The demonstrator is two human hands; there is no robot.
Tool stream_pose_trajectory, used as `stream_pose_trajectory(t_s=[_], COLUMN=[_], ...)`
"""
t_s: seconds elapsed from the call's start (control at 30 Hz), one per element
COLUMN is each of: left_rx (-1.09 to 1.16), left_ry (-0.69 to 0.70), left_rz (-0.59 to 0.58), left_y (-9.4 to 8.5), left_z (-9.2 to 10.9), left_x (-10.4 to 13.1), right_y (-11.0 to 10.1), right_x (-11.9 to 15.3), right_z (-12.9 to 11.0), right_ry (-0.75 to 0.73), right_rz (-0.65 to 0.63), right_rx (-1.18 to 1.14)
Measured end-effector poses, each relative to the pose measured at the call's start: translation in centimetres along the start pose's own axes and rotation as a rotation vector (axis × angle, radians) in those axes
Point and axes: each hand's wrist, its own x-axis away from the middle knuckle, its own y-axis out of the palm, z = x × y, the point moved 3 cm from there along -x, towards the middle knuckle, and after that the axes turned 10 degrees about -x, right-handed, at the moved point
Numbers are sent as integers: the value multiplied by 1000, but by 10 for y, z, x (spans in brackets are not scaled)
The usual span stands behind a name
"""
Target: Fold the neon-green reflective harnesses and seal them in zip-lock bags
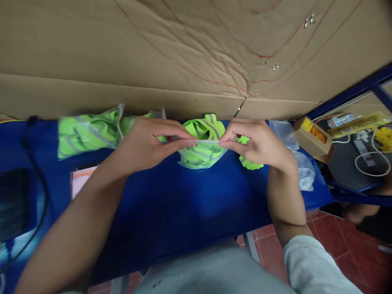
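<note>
Between my hands is a clear zip bag point(202, 157) with neon-yellow reflective straps in its lower part. My left hand point(154, 143) pinches the left end of the bag's top edge between thumb and fingers. At the right end of that edge, my right hand point(252, 141) pinches it the same way. More reflective strap point(211, 124) shows just behind the top edge; whether it is inside the bag I cannot tell. Another piece of neon strap point(251, 163) lies under my right hand.
Filled bags of straps point(88, 132) lie at the back left of the blue table point(183, 212). Clear plastic bags point(303, 171) are at the right, near an open cardboard box point(312, 138). Cardboard point(122, 49) walls the back. A black cable point(36, 163) crosses the left side.
</note>
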Motion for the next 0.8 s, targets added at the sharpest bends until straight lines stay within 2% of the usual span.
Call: stream_pose_trajectory(t_s=[0.1, 0.17, 0.27, 0.37, 0.43, 0.5, 0.57, 0.63, 0.73, 0.8], left_rx=[-113, -110, -33, -19, -43, -63, -27, 61, 110, 68], left_ry=[-7, -17, -23, 47, 90, 66, 5, -40, -73, -69], left_rz=[42, 40, -49, -133, -122, -62, -19, -6, 10, 20], left_y=[-2, -2, -3, -3, -3, -1, 1, 2, 1, 0], left_z=[0, -3, -10, -13, -11, -9, -7, -5, -3, -3], left_x=[1, 2, 3, 4, 5, 5, 6, 6, 5, 4], right_y=[2, 1, -5, -9, -10, -12, -19, -35, -74, -102], right_x=[-1, -1, 1, 3, 3, 4, 7, 14, 38, 57], right_z=[1, 3, 8, 13, 14, 11, 8, 6, 16, 34], right_ry=[-10, 19, 63, 88, 101, 107, 118, 117, 87, 96], right_rz=[-6, 9, 35, 16, 15, 44, 150, 363, 789, 944], right_rx=[-7, -24, -32, -44, -64, -70, -50, -27, -19, -40])
